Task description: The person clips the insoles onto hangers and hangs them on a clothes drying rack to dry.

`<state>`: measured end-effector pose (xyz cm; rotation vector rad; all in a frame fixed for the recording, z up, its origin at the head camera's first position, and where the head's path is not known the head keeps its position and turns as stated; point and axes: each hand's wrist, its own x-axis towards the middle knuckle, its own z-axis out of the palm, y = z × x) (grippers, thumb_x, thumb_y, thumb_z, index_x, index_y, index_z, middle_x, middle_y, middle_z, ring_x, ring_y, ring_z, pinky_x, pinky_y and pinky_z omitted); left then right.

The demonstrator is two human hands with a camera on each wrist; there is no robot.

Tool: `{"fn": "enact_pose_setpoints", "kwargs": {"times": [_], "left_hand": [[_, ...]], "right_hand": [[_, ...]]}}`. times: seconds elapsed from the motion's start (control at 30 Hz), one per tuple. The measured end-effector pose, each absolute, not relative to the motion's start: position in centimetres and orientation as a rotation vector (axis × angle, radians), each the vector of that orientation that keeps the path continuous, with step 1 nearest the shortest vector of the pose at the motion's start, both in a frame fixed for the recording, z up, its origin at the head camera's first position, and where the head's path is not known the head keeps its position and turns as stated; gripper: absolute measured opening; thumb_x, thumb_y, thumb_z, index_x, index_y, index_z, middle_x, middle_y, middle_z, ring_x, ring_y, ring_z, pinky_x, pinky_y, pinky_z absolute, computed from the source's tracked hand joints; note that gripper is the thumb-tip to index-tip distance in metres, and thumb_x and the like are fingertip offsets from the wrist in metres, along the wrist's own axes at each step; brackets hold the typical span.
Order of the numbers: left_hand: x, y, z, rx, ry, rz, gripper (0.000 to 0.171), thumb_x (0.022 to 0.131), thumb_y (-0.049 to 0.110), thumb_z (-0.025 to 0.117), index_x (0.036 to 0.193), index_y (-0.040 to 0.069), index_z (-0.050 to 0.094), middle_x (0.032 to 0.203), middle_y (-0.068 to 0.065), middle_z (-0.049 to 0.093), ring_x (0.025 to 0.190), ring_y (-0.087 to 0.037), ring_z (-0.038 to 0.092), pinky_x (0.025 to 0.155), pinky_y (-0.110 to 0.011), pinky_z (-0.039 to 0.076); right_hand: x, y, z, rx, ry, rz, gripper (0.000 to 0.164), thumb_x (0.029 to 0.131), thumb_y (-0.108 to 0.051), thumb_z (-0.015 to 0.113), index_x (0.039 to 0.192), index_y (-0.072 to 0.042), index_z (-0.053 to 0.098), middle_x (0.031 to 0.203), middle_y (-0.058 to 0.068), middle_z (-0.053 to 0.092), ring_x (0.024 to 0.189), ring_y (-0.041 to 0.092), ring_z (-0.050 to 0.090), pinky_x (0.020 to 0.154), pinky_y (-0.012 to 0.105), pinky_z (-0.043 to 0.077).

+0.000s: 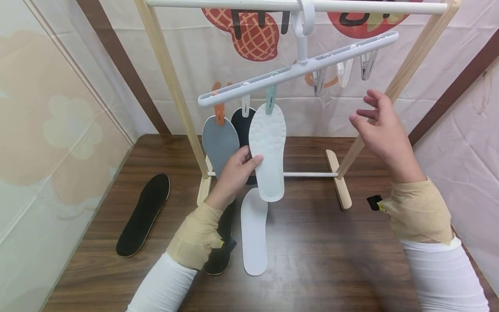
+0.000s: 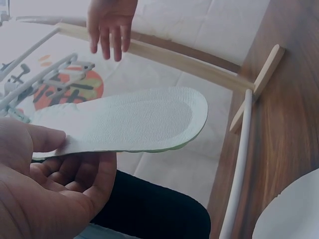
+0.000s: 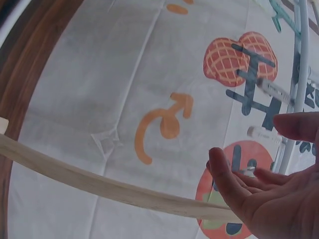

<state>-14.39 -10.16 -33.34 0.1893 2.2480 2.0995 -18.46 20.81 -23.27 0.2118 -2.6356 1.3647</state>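
Observation:
My left hand [image 1: 235, 172] pinches the edge of a white insole [image 1: 270, 143] between thumb and fingers. The insole hangs by its wider end from a green clip [image 1: 271, 99] on a tilted white clip hanger [image 1: 304, 68]. Beside it, an orange clip [image 1: 219, 112] bears a grey insole [image 1: 216, 138], and a white clip [image 1: 245, 104] bears a black insole [image 1: 241, 121] that is partly hidden. In the left wrist view, the thumb lies on top of the white insole [image 2: 134, 119], fingers beneath. My right hand [image 1: 386, 132] is raised by the rack's right post, fingers loosely bent, holding nothing.
A wood-and-white rack [image 1: 171, 82] carries the hanger. Several clips [image 1: 345, 73] on its right half hold nothing. On the brown table [image 1: 312, 260] lie a black insole [image 1: 143, 216] at left, a white insole [image 1: 254, 234], and another black insole [image 1: 218, 262] partly under my left forearm.

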Motion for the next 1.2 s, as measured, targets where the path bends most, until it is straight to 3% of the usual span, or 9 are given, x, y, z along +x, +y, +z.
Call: {"fn": "enact_pose_setpoints", "kwargs": {"times": [0.23, 0.53, 0.83, 1.03, 1.2], "left_hand": [[-14.6, -10.6, -33.4, 0.158, 2.237, 2.094, 0.032, 0.104, 0.016, 0.055, 0.131, -0.002, 0.055, 0.122, -0.019, 0.066, 0.102, -0.017, 0.065, 0.093, -0.038, 0.054], [-15.0, -11.3, -33.4, 0.144, 2.252, 2.088, 0.033, 0.104, 0.018, 0.056, 0.131, -0.002, 0.055, 0.12, -0.019, 0.067, 0.103, -0.017, 0.065, 0.097, -0.041, 0.052], [-15.3, -11.6, -33.3, 0.123, 2.252, 2.076, 0.034, 0.104, 0.018, 0.056, 0.131, -0.002, 0.055, 0.121, -0.019, 0.066, 0.103, -0.017, 0.064, 0.098, -0.042, 0.052], [-15.5, -12.0, -33.1, 0.1, 2.259, 2.06, 0.035, 0.104, 0.019, 0.057, 0.132, -0.001, 0.054, 0.121, -0.019, 0.066, 0.106, -0.022, 0.063, 0.101, -0.045, 0.05], [-15.5, -12.3, -33.2, 0.093, 2.261, 2.06, 0.036, 0.104, 0.02, 0.057, 0.133, -0.002, 0.054, 0.121, -0.019, 0.065, 0.105, -0.021, 0.063, 0.102, -0.045, 0.049]], "right_hand": [[-19.3, 21.0, -22.8, 0.118, -2.596, 1.361, 0.077, 0.1, -0.03, 0.056, 0.162, -0.017, 0.012, 0.166, 0.01, 0.024, 0.143, 0.029, 0.043, 0.112, 0.044, 0.041], [-21.6, 19.8, -22.0, 0.082, -2.521, 1.411, 0.081, 0.099, -0.028, 0.054, 0.163, -0.017, 0.005, 0.168, 0.005, 0.018, 0.147, 0.022, 0.038, 0.116, 0.037, 0.036], [-22.9, 19.5, -21.5, 0.094, -2.307, 1.719, 0.067, 0.101, -0.018, 0.054, 0.159, -0.013, 0.021, 0.158, 0.013, 0.036, 0.14, 0.021, 0.045, 0.113, 0.034, 0.04], [-23.4, 19.5, -20.8, 0.046, -2.121, 1.926, 0.056, 0.105, -0.021, 0.052, 0.156, -0.017, 0.03, 0.155, 0.01, 0.042, 0.132, 0.017, 0.048, 0.115, 0.034, 0.036], [-23.7, 19.2, -20.7, 0.024, -2.039, 1.992, 0.036, 0.107, -0.024, 0.049, 0.141, -0.016, 0.044, 0.139, 0.007, 0.051, 0.123, 0.017, 0.055, 0.113, 0.034, 0.04]]}}
